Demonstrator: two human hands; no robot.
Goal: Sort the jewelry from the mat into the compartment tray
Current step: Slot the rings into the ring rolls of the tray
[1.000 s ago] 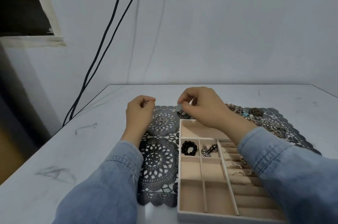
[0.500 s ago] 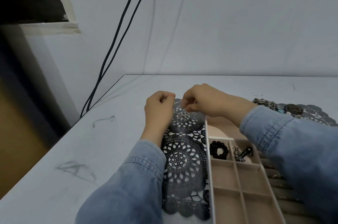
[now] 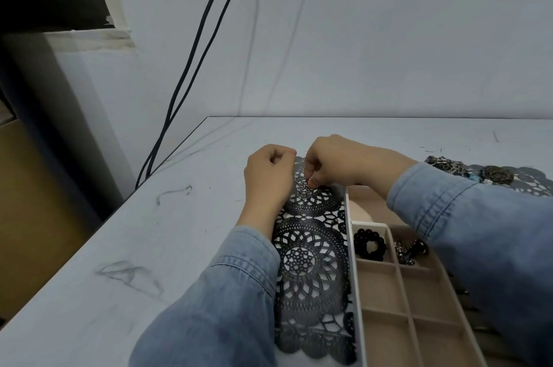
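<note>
The left hand [image 3: 269, 175] lay curled at the black lace mat [image 3: 311, 262]'s edge, its palm hidden, so whether it held anything could not be told. Just right, the right hand [image 3: 338, 163] pinched silver rings [image 3: 302, 188] on the mat. Beneath its forearm sat the compartment tray [image 3: 354, 277], partly covered by the sleeve [image 3: 478, 232]. A blurred jewelry heap [image 3: 449, 163] lay beyond.

Silver rings [image 3: 302, 187] on black mat [image 3: 311, 262], beige tray [image 3: 350, 247]
</note>
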